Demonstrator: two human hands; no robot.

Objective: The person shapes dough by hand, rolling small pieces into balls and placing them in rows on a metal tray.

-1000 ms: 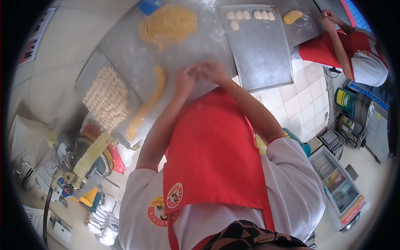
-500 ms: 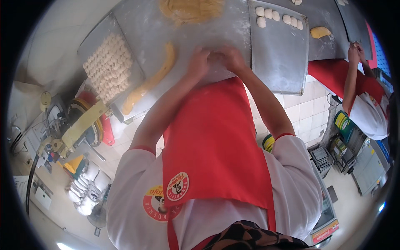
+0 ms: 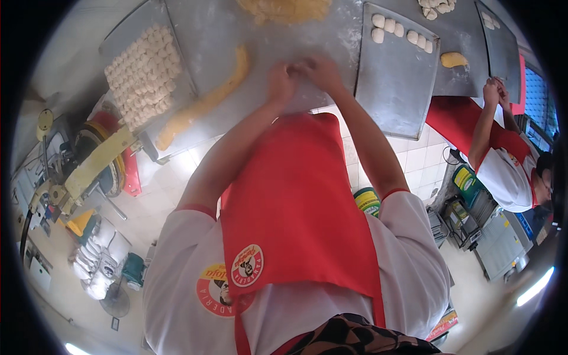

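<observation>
Both my hands meet over the metal worktable (image 3: pixel 260 65), close to its near edge. My left hand (image 3: pixel 283 83) has its fingers curled and closed. Against it, my right hand (image 3: pixel 322 72) is also closed, fingertips touching the left. Whatever lies between the fingers is hidden and too dark to make out. A long yellow dough rope (image 3: pixel 207 103) curves along the table to the left of my left hand. Beyond the hands, at the top of the view, lies a wide slab of yellow-brown dough (image 3: pixel 284 8).
At left, a tray (image 3: pixel 182 59) bears rows of pale dough balls (image 3: pixel 145 77). The right tray (image 3: pixel 393 89) has several dough balls (image 3: pixel 389 25) at its far end. Farther right are a yellow dough piece (image 3: pixel 454 60) and a co-worker's joined hands (image 3: pixel 496 92). Machinery (image 3: pixel 97 160) stands at lower left.
The whole view has shifted slightly, bringing more of the far-right tray and co-worker into sight. My hands stay together at nearly the same place on the table.
</observation>
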